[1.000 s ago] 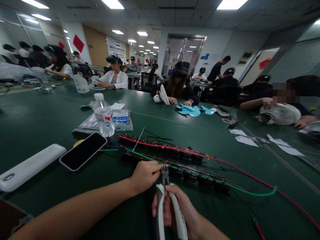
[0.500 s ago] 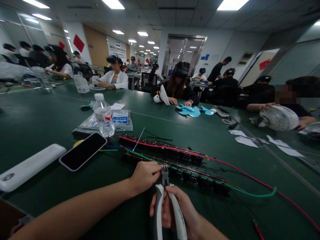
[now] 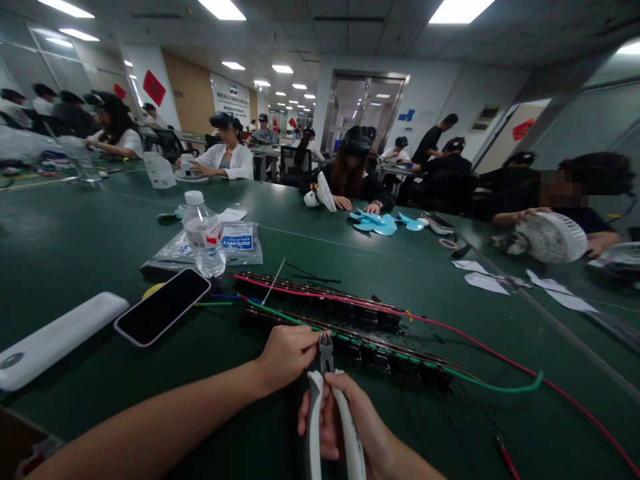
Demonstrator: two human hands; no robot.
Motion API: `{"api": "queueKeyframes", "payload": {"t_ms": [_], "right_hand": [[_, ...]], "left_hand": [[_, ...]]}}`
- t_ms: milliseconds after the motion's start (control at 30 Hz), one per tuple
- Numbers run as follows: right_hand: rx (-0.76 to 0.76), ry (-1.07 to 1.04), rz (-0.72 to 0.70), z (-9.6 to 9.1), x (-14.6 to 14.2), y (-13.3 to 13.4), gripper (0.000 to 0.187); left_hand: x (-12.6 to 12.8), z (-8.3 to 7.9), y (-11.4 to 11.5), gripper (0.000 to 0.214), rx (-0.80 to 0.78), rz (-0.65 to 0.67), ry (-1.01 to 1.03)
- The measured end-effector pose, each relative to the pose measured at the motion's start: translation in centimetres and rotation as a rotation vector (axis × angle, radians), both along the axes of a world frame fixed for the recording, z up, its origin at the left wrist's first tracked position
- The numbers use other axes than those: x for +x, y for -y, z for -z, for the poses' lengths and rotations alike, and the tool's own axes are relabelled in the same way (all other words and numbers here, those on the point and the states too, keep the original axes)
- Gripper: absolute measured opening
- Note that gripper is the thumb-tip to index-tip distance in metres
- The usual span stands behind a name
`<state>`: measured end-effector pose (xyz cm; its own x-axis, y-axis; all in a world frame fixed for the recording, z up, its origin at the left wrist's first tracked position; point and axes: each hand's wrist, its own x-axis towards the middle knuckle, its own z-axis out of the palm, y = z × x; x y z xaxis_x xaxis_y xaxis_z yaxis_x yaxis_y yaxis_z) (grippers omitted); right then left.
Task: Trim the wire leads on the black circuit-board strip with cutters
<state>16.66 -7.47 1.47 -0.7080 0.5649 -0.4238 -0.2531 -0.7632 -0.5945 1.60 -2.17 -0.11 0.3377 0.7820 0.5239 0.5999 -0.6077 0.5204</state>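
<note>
My right hand (image 3: 363,410) is wrapped round a pair of diagonal cutters (image 3: 327,357) with white-and-grey handles. Their jaws point away from me and meet the near edge of a long dark strip (image 3: 380,359) lined with copper-coloured wires. Beside the jaw tips, the fingers of my left hand (image 3: 287,353) are pinched together at the same strip; what lies between them is too small to make out. A green wire (image 3: 515,389) runs along this strip and past its right end. Behind it, a red wire (image 3: 445,322) lies along a second dark strip (image 3: 377,312).
A phone (image 3: 163,307), a white elongated device (image 3: 63,340) and a water bottle (image 3: 204,233) stand or lie to the left. Blue fan blades (image 3: 377,222) and paper pieces (image 3: 485,281) are farther off. Co-workers sit across the green table (image 3: 240,427).
The view has shifted a little, so everything sits slightly farther left. Both hands and the cutters keep nearly the same pose at the strip.
</note>
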Motion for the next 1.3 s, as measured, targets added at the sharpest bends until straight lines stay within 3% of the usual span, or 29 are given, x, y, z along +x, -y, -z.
{"api": "queueKeyframes", "payload": {"t_ms": [433, 1300], "right_hand": [[-0.013, 0.047, 0.019, -0.20, -0.07, 0.36, 0.051], [-0.043, -0.049, -0.056, 0.32, 0.36, -0.24, 0.052]], "left_hand": [[0.10, -0.04, 0.08, 0.026, 0.008, 0.004, 0.010], [-0.17, -0.24, -0.08, 0.027, -0.178, 0.114, 0.095]]}}
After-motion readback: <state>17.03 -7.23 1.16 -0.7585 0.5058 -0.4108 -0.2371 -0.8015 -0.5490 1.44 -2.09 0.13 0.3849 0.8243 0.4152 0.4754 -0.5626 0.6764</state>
